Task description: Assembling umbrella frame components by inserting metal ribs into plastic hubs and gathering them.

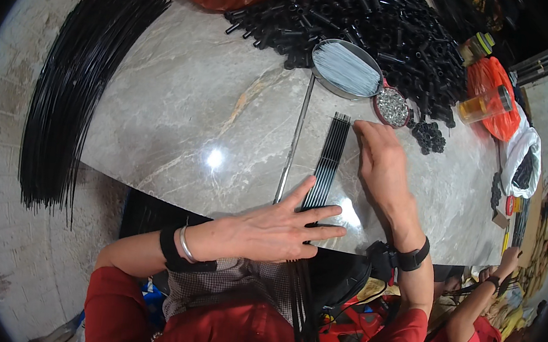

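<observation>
A flat row of several thin black rods lies side by side on the table, with their far ends nearly level. My left hand rests flat across the near part of the row, fingers spread. Past that hand the rods' long tails hang over the table's front edge toward my lap. Just right of the far rod ends is my right hand, its fingers bent and drawn together, fingertips pointing down at the table. Whatever may be between those fingertips is hidden.
A stone-patterned table has a seam. Long black rods overhang its left side. Behind stand a pile of black tubes, an oval tin of pale sticks, a red dish of small metal parts and black rings. A co-worker's arm shows right.
</observation>
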The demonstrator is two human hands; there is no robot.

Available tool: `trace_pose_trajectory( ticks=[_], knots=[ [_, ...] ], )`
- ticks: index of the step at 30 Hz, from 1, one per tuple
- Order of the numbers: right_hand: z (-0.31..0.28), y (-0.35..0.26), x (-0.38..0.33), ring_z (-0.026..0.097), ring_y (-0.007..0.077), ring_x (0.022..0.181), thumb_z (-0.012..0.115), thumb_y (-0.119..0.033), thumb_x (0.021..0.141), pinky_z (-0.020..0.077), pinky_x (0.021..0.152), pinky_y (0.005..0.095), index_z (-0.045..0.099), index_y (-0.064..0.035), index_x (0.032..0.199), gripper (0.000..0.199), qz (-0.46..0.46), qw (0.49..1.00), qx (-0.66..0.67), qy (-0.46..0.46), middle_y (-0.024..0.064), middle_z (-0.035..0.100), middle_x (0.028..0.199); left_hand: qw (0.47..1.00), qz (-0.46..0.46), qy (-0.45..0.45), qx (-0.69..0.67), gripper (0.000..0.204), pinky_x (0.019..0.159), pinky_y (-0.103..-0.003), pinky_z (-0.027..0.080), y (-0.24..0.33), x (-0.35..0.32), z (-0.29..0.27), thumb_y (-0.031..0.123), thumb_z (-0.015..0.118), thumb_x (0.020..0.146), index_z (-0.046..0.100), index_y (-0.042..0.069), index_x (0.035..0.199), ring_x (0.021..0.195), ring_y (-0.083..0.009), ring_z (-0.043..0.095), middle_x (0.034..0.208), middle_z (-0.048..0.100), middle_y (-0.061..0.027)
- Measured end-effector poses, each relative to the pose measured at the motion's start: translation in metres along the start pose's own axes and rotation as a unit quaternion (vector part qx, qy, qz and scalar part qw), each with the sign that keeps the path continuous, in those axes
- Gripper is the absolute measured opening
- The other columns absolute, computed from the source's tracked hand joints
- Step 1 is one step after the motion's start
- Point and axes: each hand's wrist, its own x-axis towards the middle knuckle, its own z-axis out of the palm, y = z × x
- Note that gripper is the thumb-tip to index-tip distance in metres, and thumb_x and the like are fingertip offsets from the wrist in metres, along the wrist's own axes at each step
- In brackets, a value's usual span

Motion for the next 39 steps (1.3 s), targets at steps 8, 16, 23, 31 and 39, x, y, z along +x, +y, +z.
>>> trace_pose_trajectory(
  ticks=[8, 16, 23, 31, 39],
  knots=[
    [-0.015, 0.001, -0.013, 0.058, 0.0379, 0.100, 0.054, 0.008, 0.078, 0.0480, 0.085, 0.0428, 0.059, 0.0029, 0.111, 0.033, 0.002, 1.000, 0.017, -0.022, 0.0196, 0.063, 0.106, 1.000, 0.000, -0.002, -0.002, 0.009, 0.109, -0.071, 0.011, 0.001, 0.000, 0.000, 0.021, 0.064, 0.074, 0.067, 0.017, 0.082, 0.141, -0.0263, 0.027, 0.147, 0.040, 0.0003],
    [-0.003, -0.005, -0.009, 0.056, 0.0372, 0.107, 0.053, 0.008, 0.076, 0.0464, 0.091, 0.0425, 0.056, 0.0048, 0.112, 0.036, -0.017, 0.999, 0.028, -0.014, 0.0188, 0.062, 0.113, 1.000, 0.006, -0.012, 0.015, 0.020, 0.108, -0.072, 0.011, 0.001, 0.001, -0.002, 0.020, 0.067, 0.068, 0.068, 0.018, 0.087, 0.142, -0.0266, 0.026, 0.148, 0.039, 0.0000],
    [-0.004, -0.006, -0.008, 0.057, 0.0371, 0.104, 0.054, 0.006, 0.079, 0.0469, 0.089, 0.0426, 0.057, 0.0039, 0.112, 0.033, -0.007, 0.999, 0.044, -0.003, 0.0190, 0.062, 0.111, 1.000, 0.006, -0.013, 0.004, 0.022, 0.108, -0.072, 0.013, 0.002, 0.001, -0.001, 0.018, 0.069, 0.066, 0.068, 0.017, 0.088, 0.142, -0.0275, 0.026, 0.148, 0.038, -0.0010],
    [-0.006, -0.003, -0.005, 0.057, 0.0386, 0.099, 0.055, 0.005, 0.082, 0.0471, 0.086, 0.0425, 0.059, 0.0028, 0.109, 0.027, -0.002, 0.995, 0.095, 0.043, 0.0192, 0.062, 0.109, 1.000, 0.025, -0.009, -0.003, 0.017, 0.113, -0.062, 0.019, 0.000, 0.003, -0.001, 0.019, 0.068, 0.072, 0.067, 0.015, 0.088, 0.142, -0.0305, 0.026, 0.147, 0.040, -0.0036],
    [-0.005, -0.036, -0.023, 0.058, 0.0363, 0.099, 0.059, 0.004, 0.079, 0.0471, 0.086, 0.0410, 0.061, 0.0024, 0.103, 0.025, -0.025, 0.998, 0.044, -0.029, 0.0179, 0.062, 0.110, 1.000, 0.015, -0.005, -0.008, 0.009, 0.115, -0.059, 0.014, 0.000, 0.003, 0.001, 0.021, 0.063, 0.079, 0.068, 0.015, 0.082, 0.141, -0.0295, 0.029, 0.144, 0.045, -0.0033]
  ],
)
